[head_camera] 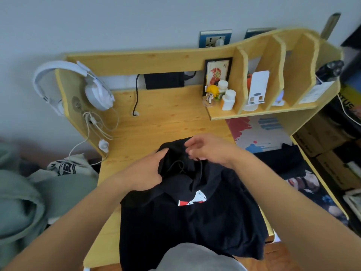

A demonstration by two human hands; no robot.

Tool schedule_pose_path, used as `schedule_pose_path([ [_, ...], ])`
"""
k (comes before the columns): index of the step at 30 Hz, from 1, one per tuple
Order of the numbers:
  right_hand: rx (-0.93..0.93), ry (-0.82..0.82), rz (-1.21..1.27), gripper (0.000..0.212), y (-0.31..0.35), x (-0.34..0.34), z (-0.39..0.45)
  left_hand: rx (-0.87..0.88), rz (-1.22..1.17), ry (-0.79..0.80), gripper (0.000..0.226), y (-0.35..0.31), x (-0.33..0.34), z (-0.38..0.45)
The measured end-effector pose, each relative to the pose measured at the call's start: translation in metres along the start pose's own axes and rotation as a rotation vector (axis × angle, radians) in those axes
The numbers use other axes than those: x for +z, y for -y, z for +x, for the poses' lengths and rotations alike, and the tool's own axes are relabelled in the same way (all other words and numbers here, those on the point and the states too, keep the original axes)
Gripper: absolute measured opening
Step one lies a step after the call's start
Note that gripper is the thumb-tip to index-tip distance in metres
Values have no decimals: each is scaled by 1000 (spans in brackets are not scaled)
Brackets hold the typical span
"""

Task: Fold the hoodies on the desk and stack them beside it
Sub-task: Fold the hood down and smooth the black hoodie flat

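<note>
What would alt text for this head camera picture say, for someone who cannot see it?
Two bare hands work at the hood of a black hoodie with a red and white chest print spread on a pale wooden desk: the left hand grips the hood fabric, the right hand hovers open above the drawstring. White headphones hang on the desk's left side panel.

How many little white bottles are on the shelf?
2. Both stand on the shelf in front of the framed picture: one bottle at the back, the other bottle in front of it. More may hide behind the dividers.
</note>
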State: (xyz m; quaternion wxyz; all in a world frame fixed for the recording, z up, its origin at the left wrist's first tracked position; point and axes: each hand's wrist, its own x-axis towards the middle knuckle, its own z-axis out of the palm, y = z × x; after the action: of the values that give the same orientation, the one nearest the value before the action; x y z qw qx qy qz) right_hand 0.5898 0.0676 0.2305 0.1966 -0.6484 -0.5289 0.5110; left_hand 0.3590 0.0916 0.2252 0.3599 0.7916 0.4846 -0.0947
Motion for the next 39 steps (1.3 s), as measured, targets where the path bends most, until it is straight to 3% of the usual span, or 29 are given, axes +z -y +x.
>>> schedule_pose_path([
  [3,29,107,253,29,-10,-17,1,-29,-86,44,94,4,-3,-2],
  [4,67,168,197,30,-11,-10,3,-29,-96,43,94,4,-3,-2],
  [8,57,202,-458,37,-26,36,15,-36,-132,32,92,1,-6,-2],
  [13,39,193,-537,43,-46,32,4,-63,-170,40,91,6,-10,-3],
  [15,-13,133,-446,42,-43,37,4,-40,-160,41,92,7,-8,-3],
  [18,-105,-98,-390,33,-27,60,20,24,-111,47,91,5,-2,-3],
  [19,-116,-82,-423,35,-20,68,25,37,-93,52,91,4,-1,-2],
  [22,-19,270,-671,38,-16,79,24,42,-70,49,92,5,-1,-2],
  [23,-44,312,-682,40,-20,72,18,39,-58,42,92,6,-2,-3],
  [25,-58,156,-436,45,-25,44,6,34,-31,13,94,11,-6,-4],
  [26,-59,-52,-324,40,-29,26,6,32,-15,0,94,14,-8,-5],
  [28,-28,-422,-477,35,-38,-4,15,54,41,-3,92,14,-9,-8],
  [29,22,-432,-591,50,-38,-12,18,78,62,-7,91,12,-8,-9],
  [30,86,-337,-631,59,-43,-13,26,104,86,-22,90,9,-8,-11],
  [32,160,-222,-606,38,-45,-8,29,126,167,-63,86,2,-10,-18],
  [34,123,-480,-617,19,-45,-12,18,90,319,-170,80,2,-11,-23],
  [36,33,-761,-606,21,-47,-25,-2,-30,496,-298,72,8,-12,-22],
  [39,126,-487,-734,34,-44,-43,-30,-80,620,-488,53,18,-14,-11],
])
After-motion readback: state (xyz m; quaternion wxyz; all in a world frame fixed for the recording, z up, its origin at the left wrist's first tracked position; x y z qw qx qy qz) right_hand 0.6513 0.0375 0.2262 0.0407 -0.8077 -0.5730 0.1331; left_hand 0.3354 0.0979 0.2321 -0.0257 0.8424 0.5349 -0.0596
